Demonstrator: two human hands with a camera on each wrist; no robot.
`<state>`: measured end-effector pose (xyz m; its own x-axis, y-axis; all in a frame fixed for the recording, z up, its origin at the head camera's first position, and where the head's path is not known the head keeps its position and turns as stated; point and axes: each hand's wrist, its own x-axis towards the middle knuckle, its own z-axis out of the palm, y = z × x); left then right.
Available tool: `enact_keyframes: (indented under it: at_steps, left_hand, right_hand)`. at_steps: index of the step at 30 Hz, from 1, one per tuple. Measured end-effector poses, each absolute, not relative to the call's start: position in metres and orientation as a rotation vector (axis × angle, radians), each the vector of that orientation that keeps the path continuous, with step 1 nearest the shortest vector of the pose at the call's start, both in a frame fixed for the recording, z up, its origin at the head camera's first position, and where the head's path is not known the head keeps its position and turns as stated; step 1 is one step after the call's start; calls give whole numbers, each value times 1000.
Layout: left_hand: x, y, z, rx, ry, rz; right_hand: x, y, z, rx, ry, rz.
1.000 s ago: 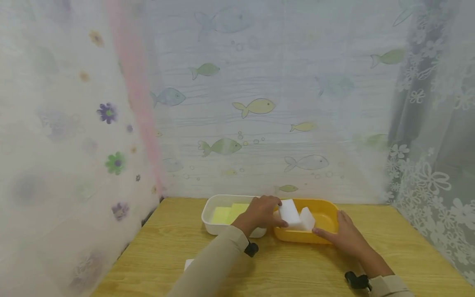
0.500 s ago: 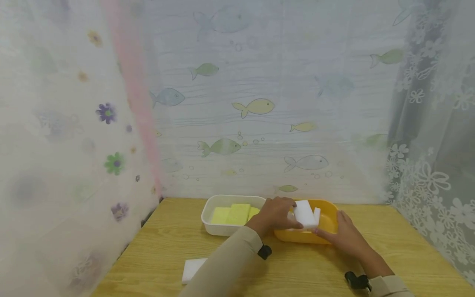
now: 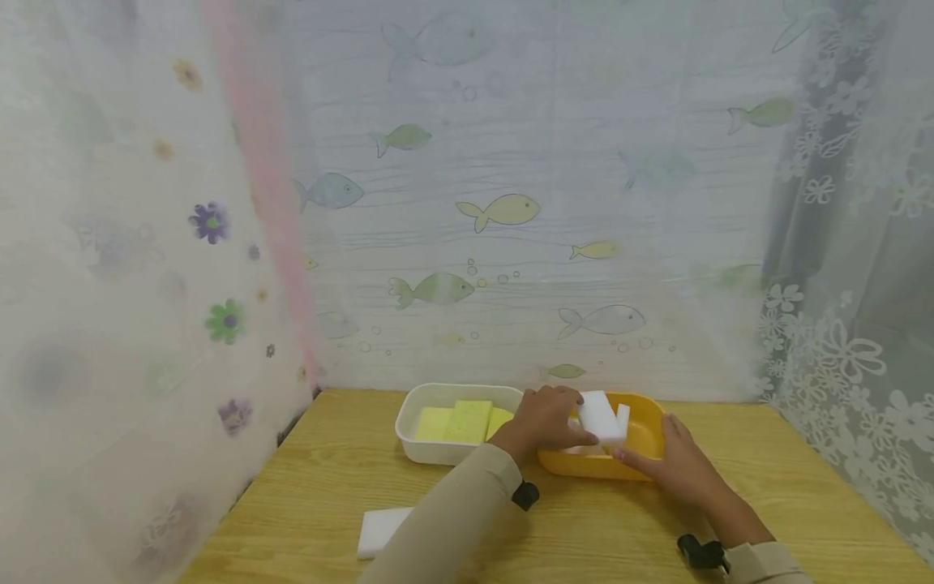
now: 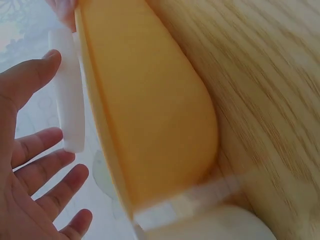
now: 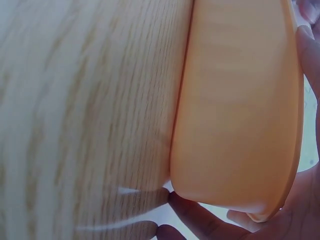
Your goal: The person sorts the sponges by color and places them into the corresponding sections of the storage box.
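My left hand [image 3: 543, 418] pinches a white sponge block [image 3: 600, 417] between thumb and fingers, tilted over the orange container [image 3: 594, 465]. In the left wrist view, this sponge [image 4: 71, 95] appears edge-on above the container's rim, thumb on one face and fingertips at its other side. Another white piece [image 3: 623, 420] leans upright inside the container, just right of the held one. Part of a further white piece [image 3: 584, 448] shows below the left fingers. My right hand [image 3: 682, 462] grips the container's right end, thumb on the near rim and fingers around the end.
Left of the orange container stands a white container [image 3: 426, 453] with several yellow sponges [image 3: 469, 421], partly hidden by my left hand. A white sponge [image 3: 381, 531] lies on the wooden table [image 3: 584, 539] near my left sleeve. A fish-patterned curtain [image 3: 511, 284] hangs behind.
Over the last second my left hand has moved right with the white sponge, uncovering more of the yellow sponges and the white sponge on the table. My right hand has stayed put.
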<state>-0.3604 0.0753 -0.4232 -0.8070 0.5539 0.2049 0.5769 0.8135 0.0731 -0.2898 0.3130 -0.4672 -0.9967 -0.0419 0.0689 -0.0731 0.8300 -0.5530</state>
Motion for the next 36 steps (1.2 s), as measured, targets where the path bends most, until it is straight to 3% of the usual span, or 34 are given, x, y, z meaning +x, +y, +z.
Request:
enact_keyframes:
  at_steps: [17, 36]
  left_hand:
    - [-357, 89, -416, -819, -2776, -163]
    - [-362, 99, -420, -937, -2822, -152]
  right_hand:
    - [-290, 316, -470, 141, -2936, 918]
    - [-290, 315, -471, 148, -2936, 908]
